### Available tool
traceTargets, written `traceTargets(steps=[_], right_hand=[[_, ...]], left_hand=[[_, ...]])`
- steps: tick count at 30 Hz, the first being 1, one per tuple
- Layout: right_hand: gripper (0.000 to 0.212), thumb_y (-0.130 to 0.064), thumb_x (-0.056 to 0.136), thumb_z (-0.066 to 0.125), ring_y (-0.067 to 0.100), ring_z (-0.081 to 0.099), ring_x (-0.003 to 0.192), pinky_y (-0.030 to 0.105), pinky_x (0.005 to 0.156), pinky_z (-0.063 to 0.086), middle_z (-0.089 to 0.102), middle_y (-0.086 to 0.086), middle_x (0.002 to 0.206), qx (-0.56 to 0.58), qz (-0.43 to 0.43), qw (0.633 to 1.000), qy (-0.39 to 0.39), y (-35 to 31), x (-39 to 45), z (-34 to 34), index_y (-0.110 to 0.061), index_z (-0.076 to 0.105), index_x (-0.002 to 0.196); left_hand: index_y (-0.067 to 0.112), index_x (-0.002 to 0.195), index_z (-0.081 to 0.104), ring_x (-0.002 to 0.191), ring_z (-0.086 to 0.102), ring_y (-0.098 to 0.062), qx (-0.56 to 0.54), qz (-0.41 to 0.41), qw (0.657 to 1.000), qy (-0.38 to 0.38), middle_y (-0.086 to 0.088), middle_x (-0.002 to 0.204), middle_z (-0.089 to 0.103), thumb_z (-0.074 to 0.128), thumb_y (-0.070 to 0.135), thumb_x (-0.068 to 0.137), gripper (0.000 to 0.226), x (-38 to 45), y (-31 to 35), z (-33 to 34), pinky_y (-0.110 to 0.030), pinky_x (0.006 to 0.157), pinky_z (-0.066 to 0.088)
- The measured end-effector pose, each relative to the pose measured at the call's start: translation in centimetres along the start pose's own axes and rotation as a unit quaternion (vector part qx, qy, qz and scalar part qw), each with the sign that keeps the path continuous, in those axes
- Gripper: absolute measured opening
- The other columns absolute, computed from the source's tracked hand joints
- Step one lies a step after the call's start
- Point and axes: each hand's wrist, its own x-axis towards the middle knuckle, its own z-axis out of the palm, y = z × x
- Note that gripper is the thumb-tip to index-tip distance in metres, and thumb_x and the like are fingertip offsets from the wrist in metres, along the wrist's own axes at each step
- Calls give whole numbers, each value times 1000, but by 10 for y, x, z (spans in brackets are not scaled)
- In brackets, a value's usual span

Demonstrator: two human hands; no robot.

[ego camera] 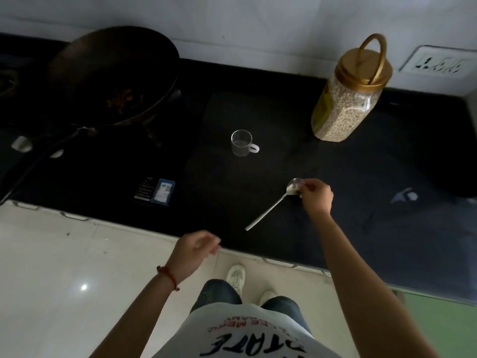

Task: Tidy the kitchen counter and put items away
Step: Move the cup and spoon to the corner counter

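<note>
- Steel spoon (273, 205) lies on the black counter (361, 202), its bowl pinched by the right hand (316, 196); thumb and fingertips close on the bowl end while the handle trails toward seven o'clock, likely a lift just beginning.
- Left hand (192, 250) hangs over the counter's front edge at seven o'clock from the spoon, fingers loosely curled, holding nothing, probably free for the next item.
- Glass cup (242, 143) stands upright at eleven o'clock, well apart.
- Gold-lidded grain jar (346, 99) sits at one o'clock near the wall.
- Dark wok (111, 76) rests on the stove at ten o'clock.
- Open counter spreads toward three o'clock; the front edge lies near the handle tip.
</note>
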Motion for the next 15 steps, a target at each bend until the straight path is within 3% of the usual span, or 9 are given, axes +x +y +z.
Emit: traceTargets(steps=[2,4,6,10,12,15], right_hand=[[16,-9,84,58,13,60,68,15,66,48,68,9,82,17,-7,1000,2,4,-11,-6,-5,67,97],[13,-9,83,59,18,62,67,25,74,52,64,2,67,35,-5,999,8,9,-20,-10,-6,68,93],[11,-9,83,60,26,66,75,38,80,53,62,-4,62,47,3,999,10,12,-28,-14,-9,69,89],[13,-8,83,59,28,66,75,39,77,52,64,-3,63,72,10,997,16,16,-45,-22,-18,66,77],[12,-8,83,59,28,65,73,38,75,52,64,-2,63,76,18,997,30,18,-51,-26,-15,66,77],[18,-8,83,59,26,65,70,38,74,52,64,-1,62,82,31,995,52,21,-58,-31,-22,64,74]], left_hand=[[22,81,62,68,64,2,-9,51,999,9,3,78,67,54,14,87,14,16,35,-2,-13,63,51],[22,84,62,69,63,3,-3,96,995,35,3,80,67,54,14,87,12,43,64,-4,-13,63,49],[15,97,62,82,63,-6,27,124,989,78,-2,92,66,59,15,84,13,77,87,-4,-13,68,45],[11,128,44,115,48,-18,104,150,971,152,-7,129,47,71,17,74,61,140,119,-2,-25,91,42],[10,137,31,131,36,-23,151,145,967,145,-11,142,35,75,18,70,80,167,127,0,-34,106,34],[8,141,19,137,28,-29,182,95,970,128,-15,149,26,78,18,66,96,201,127,5,-42,112,29]])
